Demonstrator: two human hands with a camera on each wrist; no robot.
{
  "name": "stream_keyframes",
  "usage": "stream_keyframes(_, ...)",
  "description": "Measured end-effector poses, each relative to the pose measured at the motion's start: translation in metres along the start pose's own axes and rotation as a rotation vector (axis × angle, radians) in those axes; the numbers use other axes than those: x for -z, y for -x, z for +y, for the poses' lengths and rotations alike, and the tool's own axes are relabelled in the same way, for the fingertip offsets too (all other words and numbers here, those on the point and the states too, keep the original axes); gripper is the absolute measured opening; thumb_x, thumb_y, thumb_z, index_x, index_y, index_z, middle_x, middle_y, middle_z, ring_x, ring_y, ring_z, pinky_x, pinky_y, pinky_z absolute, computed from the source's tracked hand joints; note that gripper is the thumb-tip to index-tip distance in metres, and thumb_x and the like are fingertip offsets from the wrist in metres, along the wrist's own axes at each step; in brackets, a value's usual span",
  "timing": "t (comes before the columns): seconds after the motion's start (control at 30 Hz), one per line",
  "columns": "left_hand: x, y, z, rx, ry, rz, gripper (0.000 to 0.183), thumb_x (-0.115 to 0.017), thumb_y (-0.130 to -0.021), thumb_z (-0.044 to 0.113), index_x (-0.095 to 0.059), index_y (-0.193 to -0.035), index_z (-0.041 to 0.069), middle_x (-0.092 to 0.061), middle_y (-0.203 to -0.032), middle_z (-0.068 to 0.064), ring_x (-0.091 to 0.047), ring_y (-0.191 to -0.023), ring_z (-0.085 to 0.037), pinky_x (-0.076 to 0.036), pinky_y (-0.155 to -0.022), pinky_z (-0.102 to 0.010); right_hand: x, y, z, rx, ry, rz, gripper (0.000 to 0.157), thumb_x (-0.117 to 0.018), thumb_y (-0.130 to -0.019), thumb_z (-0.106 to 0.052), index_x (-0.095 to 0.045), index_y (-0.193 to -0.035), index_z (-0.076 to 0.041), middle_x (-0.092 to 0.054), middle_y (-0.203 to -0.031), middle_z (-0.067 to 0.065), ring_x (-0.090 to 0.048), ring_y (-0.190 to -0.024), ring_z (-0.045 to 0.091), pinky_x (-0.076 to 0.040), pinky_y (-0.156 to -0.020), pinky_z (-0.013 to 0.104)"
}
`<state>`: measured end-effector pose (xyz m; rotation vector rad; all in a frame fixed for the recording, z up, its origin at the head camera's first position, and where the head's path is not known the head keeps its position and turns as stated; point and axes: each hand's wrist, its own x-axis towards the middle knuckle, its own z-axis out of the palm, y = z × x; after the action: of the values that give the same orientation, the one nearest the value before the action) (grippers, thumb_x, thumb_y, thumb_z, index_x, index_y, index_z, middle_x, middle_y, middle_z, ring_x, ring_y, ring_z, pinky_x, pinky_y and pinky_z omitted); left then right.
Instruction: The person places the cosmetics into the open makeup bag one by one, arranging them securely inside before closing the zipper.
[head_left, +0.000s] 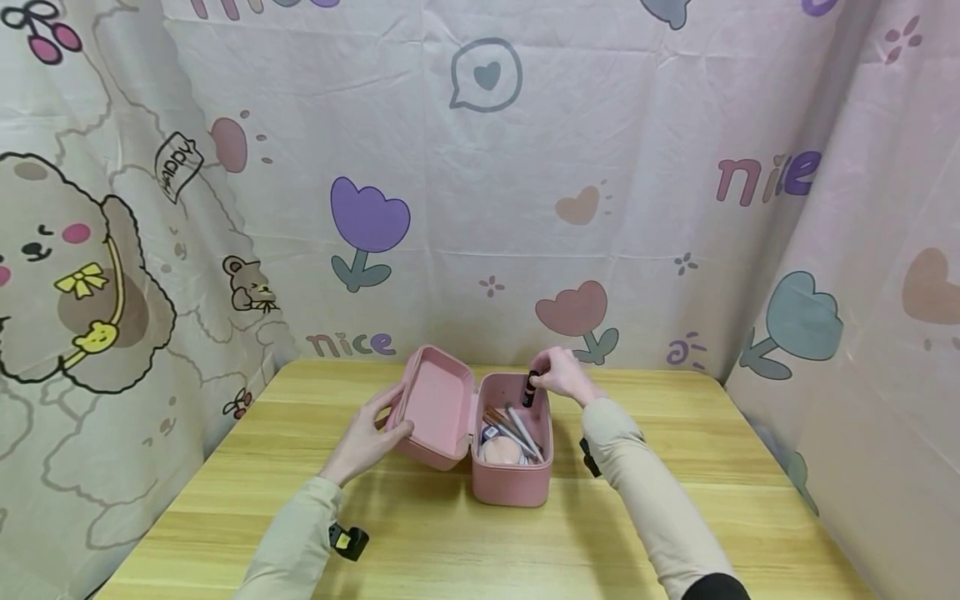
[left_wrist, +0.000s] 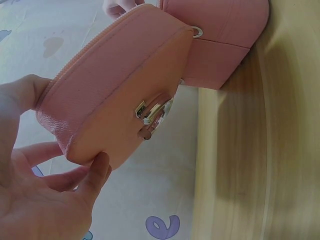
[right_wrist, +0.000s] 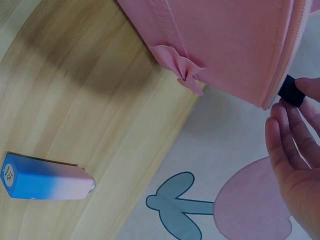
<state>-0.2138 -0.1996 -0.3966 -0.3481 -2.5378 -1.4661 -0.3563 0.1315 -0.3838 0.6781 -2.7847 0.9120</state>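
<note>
A pink zippered cosmetic case (head_left: pixel 512 487) stands on the table with its lid (head_left: pixel 438 404) swung out to the left. My left hand (head_left: pixel 371 437) grips the far-left edge of that lid, thumb on one side and fingers round the other; the left wrist view shows the lid's metal handle (left_wrist: pixel 152 117). Over the back right of the case, my right hand (head_left: pixel 562 375) pinches a slim black tube (head_left: pixel 529 389) that points down into the opening. Inside lie a round beige compact (head_left: pixel 501 451), a white pen-like stick (head_left: pixel 525 432) and several brown and silver slender sticks.
In the right wrist view, a blue-to-pink tube (right_wrist: pixel 47 177) lies on the wooden table (head_left: pixel 637 517) beside the case. A pink bow (right_wrist: pixel 182 67) sticks out from the case's side. Printed cloth (head_left: pixel 480 167) hangs behind the table and at both sides.
</note>
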Motion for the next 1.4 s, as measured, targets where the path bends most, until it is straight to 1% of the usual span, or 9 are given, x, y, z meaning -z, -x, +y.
stream_keyframes(0.1, 0.0, 0.0, -0.001, 0.002, 0.0, 0.001, 0.068, -0.067, -0.09, 0.003, -0.039, -0.152, -0.003, -0.032, -0.159, -0.029, -0.039, -0.143, -0.048, -0.042, -0.113, -0.05, -0.003, -0.002, -0.001, 0.015, 0.041, -0.024, 0.011, -0.074, -0.079, -0.005, -0.076, -0.089, -0.001, -0.076, -0.083, 0.01, -0.064, -0.076, 0.017, -0.052, -0.073, 0.03)
stream_keyframes(0.17, 0.0, 0.0, -0.001, 0.001, -0.001, 0.001, 0.068, -0.067, -0.09, 0.002, -0.039, -0.152, -0.003, -0.032, -0.159, -0.029, -0.039, -0.143, -0.048, -0.042, -0.113, -0.05, -0.005, -0.003, -0.002, 0.015, 0.072, -0.035, 0.01, -0.075, -0.078, -0.005, -0.076, -0.088, -0.003, -0.077, -0.082, 0.008, -0.063, -0.077, 0.018, -0.05, -0.076, 0.031)
stream_keyframes(0.33, 0.0, 0.0, 0.0, 0.002, 0.006, -0.001, 0.068, -0.066, -0.09, 0.002, -0.038, -0.152, -0.004, -0.032, -0.159, -0.03, -0.04, -0.143, -0.048, -0.042, -0.113, -0.051, -0.009, -0.005, -0.005, -0.005, 0.151, -0.06, 0.01, -0.076, -0.078, -0.006, -0.078, -0.088, -0.007, -0.077, -0.082, 0.004, -0.065, -0.078, 0.019, -0.051, -0.079, 0.036)
stream_keyframes(0.47, 0.0, -0.001, 0.0, 0.0, 0.01, 0.0, 0.068, -0.066, -0.09, 0.002, -0.039, -0.152, -0.003, -0.033, -0.159, -0.03, -0.04, -0.143, -0.048, -0.042, -0.113, -0.051, -0.012, -0.006, -0.008, -0.009, 0.182, -0.071, 0.012, -0.076, -0.079, -0.005, -0.079, -0.09, -0.007, -0.077, -0.085, 0.006, -0.067, -0.081, 0.022, -0.056, -0.077, 0.038)
stream_keyframes(0.67, -0.001, -0.001, -0.001, -0.011, 0.011, 0.003, 0.068, -0.066, -0.09, 0.001, -0.039, -0.151, -0.004, -0.033, -0.159, -0.03, -0.04, -0.143, -0.048, -0.042, -0.113, -0.052, -0.017, -0.007, -0.011, -0.031, 0.23, -0.089, 0.017, -0.078, -0.078, -0.004, -0.08, -0.095, -0.007, -0.078, -0.097, 0.009, -0.071, -0.092, 0.028, -0.058, -0.087, 0.042)
stream_keyframes(0.8, -0.001, -0.002, -0.002, -0.014, 0.013, 0.006, 0.067, -0.066, -0.089, 0.0, -0.039, -0.151, -0.005, -0.034, -0.158, -0.03, -0.04, -0.143, -0.049, -0.042, -0.113, -0.052, -0.019, -0.007, -0.012, -0.044, 0.246, -0.104, 0.016, -0.079, -0.077, -0.002, -0.079, -0.093, -0.006, -0.078, -0.097, 0.011, -0.071, -0.093, 0.03, -0.059, -0.088, 0.044)
stream_keyframes(0.93, -0.002, -0.002, -0.002, -0.012, 0.011, 0.008, 0.067, -0.066, -0.09, 0.0, -0.039, -0.151, -0.005, -0.034, -0.158, -0.03, -0.04, -0.143, -0.048, -0.043, -0.113, -0.051, -0.02, -0.007, -0.013, -0.048, 0.267, -0.101, 0.013, -0.079, -0.078, -0.002, -0.079, -0.09, -0.006, -0.077, -0.096, 0.01, -0.07, -0.092, 0.031, -0.058, -0.087, 0.046)
stream_keyframes(1.23, -0.001, -0.001, -0.002, -0.007, -0.001, 0.006, 0.067, -0.066, -0.09, 0.003, -0.039, -0.151, -0.003, -0.034, -0.158, -0.029, -0.041, -0.142, -0.048, -0.043, -0.113, -0.052, -0.021, -0.006, -0.013, -0.051, 0.299, -0.095, 0.012, -0.079, -0.077, -0.003, -0.079, -0.088, -0.008, -0.076, -0.095, 0.009, -0.07, -0.09, 0.03, -0.059, -0.084, 0.046)
stream_keyframes(1.4, -0.002, -0.002, -0.004, -0.01, 0.004, 0.002, 0.068, -0.066, -0.09, 0.002, -0.038, -0.152, -0.003, -0.035, -0.158, -0.03, -0.041, -0.142, -0.048, -0.042, -0.113, -0.052, -0.022, -0.008, -0.013, -0.041, 0.319, -0.103, 0.01, -0.08, -0.079, -0.005, -0.08, -0.087, -0.011, -0.077, -0.093, 0.007, -0.071, -0.089, 0.029, -0.059, -0.082, 0.045)
